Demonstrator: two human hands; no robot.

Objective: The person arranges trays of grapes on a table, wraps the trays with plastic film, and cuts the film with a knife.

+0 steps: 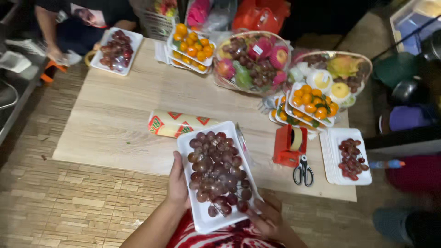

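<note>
left hand (pixel 178 181), right hand (pixel 268 218) clamped on tray (pixel 202 218) edges; grapes (pixel 218 172) loose, soft, roll easily; foam tray likely flimsy, best supported underneath, level.

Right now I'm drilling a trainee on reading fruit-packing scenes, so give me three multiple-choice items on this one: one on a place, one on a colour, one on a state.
1. Where do the scissors lie?
A. just in front of the red tape dispenser
B. inside a fruit basket
C. on the floor

2. What colour is the tray under the red grapes that the person holds?
A. black
B. white
C. green

3. How is that tray held?
A. by one hand only
B. it lies flat on the table, untouched
C. by both hands, the left hand at one side, the right hand at the near corner

Answers:
1 A, the scissors rest on the table right by the dispenser.
2 B, its rim shows white around the grapes.
3 C, each hand has a grip on an edge.
</note>
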